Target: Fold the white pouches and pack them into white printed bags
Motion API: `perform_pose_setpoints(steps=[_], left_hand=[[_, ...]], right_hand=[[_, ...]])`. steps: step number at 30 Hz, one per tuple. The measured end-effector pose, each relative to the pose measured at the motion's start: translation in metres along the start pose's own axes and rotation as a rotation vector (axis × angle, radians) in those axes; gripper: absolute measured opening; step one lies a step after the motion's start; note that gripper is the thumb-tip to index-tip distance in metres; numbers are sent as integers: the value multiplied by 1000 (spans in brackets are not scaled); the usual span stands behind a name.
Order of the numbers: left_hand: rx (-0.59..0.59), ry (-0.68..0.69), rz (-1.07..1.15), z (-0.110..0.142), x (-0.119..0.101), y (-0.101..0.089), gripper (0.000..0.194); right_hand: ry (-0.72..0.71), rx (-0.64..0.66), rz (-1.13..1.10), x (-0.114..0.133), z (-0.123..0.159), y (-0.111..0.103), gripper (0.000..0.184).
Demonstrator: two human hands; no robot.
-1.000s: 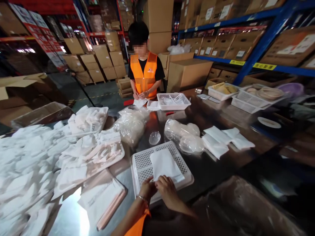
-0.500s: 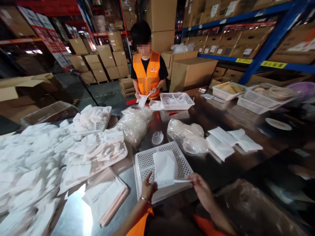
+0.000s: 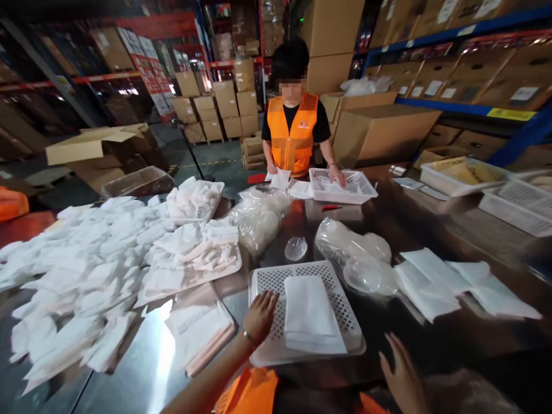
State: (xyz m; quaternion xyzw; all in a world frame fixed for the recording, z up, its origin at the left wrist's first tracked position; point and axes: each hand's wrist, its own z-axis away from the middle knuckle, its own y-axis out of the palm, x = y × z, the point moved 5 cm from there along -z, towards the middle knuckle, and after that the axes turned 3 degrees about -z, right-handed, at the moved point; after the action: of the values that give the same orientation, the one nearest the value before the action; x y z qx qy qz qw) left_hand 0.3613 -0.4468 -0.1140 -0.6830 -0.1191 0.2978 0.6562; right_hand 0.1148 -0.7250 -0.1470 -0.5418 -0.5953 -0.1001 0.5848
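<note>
A flat white paper packet (image 3: 311, 313) lies on an upside-down white plastic basket (image 3: 347, 282) in front of me. My left hand (image 3: 261, 315) rests over the basket's left side with its fingers stretched out, beside the packet. Off the basket's right corner, my right hand (image 3: 402, 368) is open above the dark table, holding nothing. Beyond the basket are a small clear round cup (image 3: 295, 248) and a clear plastic bag of round pale items (image 3: 353, 256). Several plump white packets (image 3: 435, 282) lie to the right.
A heap of white packets (image 3: 86, 270) covers the table's left, beside a loaded tray (image 3: 190, 259) and a paper stack (image 3: 202, 328). Across the table, a person in an orange vest (image 3: 293, 135) reaches into a white basket (image 3: 366, 195). A red-handled tool (image 3: 331, 207) lies nearby.
My right hand has let go of the packet's edge and moved right, opening. The packet now lies flat. My left hand's fingers have spread forward. The view has turned left.
</note>
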Motion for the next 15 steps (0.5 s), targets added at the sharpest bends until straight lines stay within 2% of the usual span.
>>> perform_pose_setpoints(steps=[2, 4, 5, 6, 7, 9, 12, 15], left_hand=[[-21, 260, -128, -28, -14, -5, 60], [-15, 494, -184, -45, -31, 3, 56], [-11, 570, -200, -50, -37, 11, 52], [-15, 612, -212, -52, -43, 20, 48], [-29, 626, -220, -52, -46, 29, 46], [-69, 641, -220, -49, -47, 44, 44], [-90, 673, -189, -42, -42, 52, 46], [-8, 705, -157, -39, -34, 49, 51]], right_hand=[[-398, 275, 207, 35, -25, 37, 44], [-805, 631, 380, 70, -38, 79, 70], [-940, 783, 417, 82, -43, 96, 84], [-1024, 910, 426, 90, -47, 108, 90], [-1070, 1005, 419, 95, -50, 117, 92], [-1061, 1113, 383, 92, -54, 126, 86], [-988, 1131, 322, 72, -55, 125, 76], [-992, 1156, 302, 55, -51, 124, 70]])
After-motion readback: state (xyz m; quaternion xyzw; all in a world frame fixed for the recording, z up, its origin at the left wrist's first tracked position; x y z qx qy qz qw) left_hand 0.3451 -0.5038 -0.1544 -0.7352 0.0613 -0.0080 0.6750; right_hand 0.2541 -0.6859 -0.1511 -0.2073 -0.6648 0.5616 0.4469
